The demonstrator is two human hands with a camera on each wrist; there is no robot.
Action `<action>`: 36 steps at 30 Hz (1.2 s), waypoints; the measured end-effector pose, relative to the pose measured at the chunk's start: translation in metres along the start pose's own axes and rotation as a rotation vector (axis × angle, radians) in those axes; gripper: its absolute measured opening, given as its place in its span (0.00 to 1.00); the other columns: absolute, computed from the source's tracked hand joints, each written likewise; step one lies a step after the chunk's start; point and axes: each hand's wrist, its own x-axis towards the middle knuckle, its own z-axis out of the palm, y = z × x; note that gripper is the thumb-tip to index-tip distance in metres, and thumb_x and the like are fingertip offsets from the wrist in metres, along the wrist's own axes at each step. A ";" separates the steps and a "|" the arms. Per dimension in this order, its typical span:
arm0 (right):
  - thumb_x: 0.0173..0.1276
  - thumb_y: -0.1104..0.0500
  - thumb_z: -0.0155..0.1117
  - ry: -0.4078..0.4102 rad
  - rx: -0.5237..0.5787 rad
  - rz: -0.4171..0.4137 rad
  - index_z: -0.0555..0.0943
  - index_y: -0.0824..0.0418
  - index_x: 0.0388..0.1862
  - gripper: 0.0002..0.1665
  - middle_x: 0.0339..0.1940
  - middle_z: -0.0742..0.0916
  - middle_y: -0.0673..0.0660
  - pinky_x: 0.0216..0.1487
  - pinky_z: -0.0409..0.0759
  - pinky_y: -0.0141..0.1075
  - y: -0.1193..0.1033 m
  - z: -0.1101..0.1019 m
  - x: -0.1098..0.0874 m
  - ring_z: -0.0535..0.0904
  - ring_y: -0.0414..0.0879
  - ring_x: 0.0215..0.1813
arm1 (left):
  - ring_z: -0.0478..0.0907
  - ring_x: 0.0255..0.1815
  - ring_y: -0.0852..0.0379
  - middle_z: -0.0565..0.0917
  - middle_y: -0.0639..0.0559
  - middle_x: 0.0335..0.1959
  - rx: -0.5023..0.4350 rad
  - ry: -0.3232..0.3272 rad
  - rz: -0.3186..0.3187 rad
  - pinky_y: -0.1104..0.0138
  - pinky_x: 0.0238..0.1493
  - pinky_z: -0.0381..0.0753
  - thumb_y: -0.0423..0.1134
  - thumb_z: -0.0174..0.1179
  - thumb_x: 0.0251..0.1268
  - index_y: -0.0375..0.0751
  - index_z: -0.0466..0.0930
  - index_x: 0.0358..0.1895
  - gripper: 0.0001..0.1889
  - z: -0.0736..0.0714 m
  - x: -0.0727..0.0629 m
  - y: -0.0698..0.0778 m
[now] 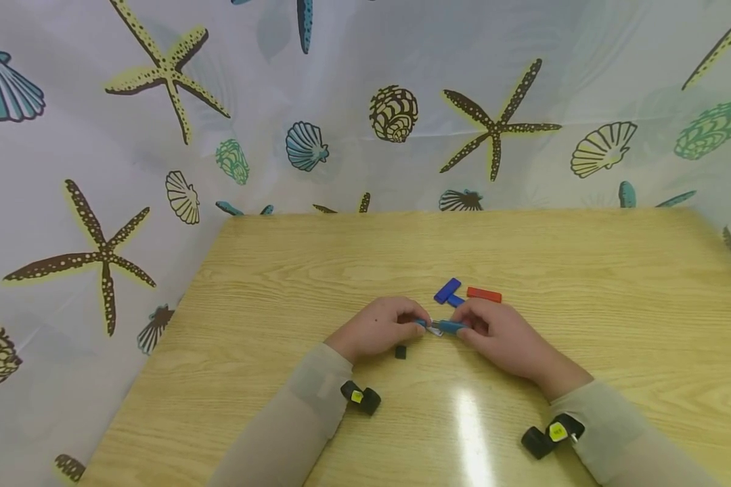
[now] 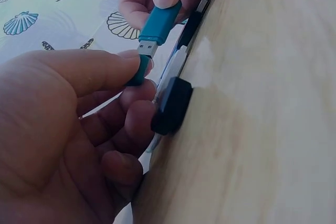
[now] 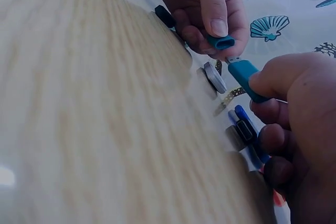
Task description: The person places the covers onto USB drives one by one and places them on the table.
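Between thumb and fingers, my right hand (image 1: 505, 338) pinches a teal USB stick (image 3: 245, 78). Its metal plug (image 2: 147, 49) is bare and points at my left hand (image 1: 378, 328). That hand pinches the stick's small teal cap (image 3: 222, 42), whose open end faces the plug. In the right wrist view a short gap separates plug and cap. A small white and silver piece (image 3: 214, 77) lies on the table just under the two hands. Close beside my left fingers sits a small black piece (image 2: 172, 106).
Past my right fingers lie a dark blue stick (image 1: 447, 291), a second blue piece (image 1: 455, 301) partly behind the hand, and a red stick (image 1: 484, 294). The wooden table (image 1: 292, 270) ends at a curtain (image 1: 341, 81) printed with shells and starfish.
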 end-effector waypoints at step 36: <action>0.76 0.51 0.64 -0.080 0.061 -0.039 0.81 0.44 0.46 0.04 0.30 0.83 0.43 0.33 0.75 0.35 -0.011 0.002 -0.003 0.75 0.40 0.30 | 0.79 0.44 0.62 0.85 0.65 0.43 -0.003 -0.059 0.055 0.66 0.48 0.77 0.47 0.60 0.75 0.58 0.85 0.52 0.09 0.005 -0.001 0.008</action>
